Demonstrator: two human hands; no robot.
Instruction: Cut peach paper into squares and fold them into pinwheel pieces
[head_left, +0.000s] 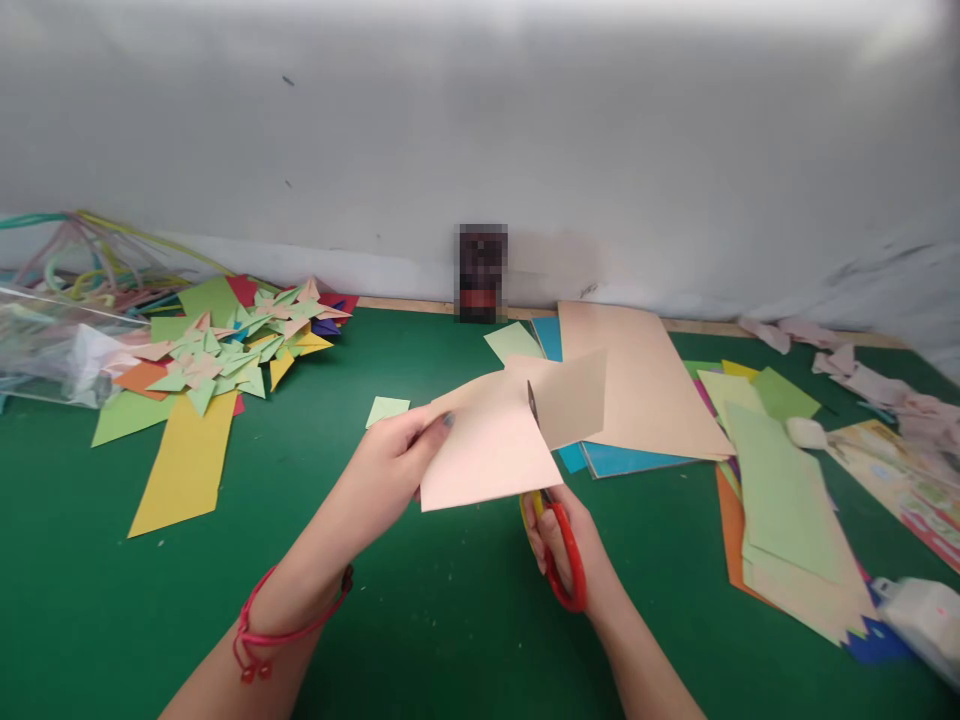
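My left hand (405,450) pinches the left edge of a sheet of pale peach paper (487,440), thumb on top, and holds it above the table. My right hand (570,545) grips scissors (571,560) with red and yellow handles. Their dark blade shows over the paper near its right side, and a cut piece of the sheet hangs off to the right of the blade. The lower blade is hidden beneath the paper. A small pale green paper square (388,410) lies just beyond my left hand.
Folded paper stars (217,360) and coloured strips lie left, beside a clear bag (60,340) of fuzzy stems. A large peach sheet (630,390) lies over blue paper ahead. Green strips (784,500), a white device (922,620) and crumpled scraps (862,375) occupy the right.
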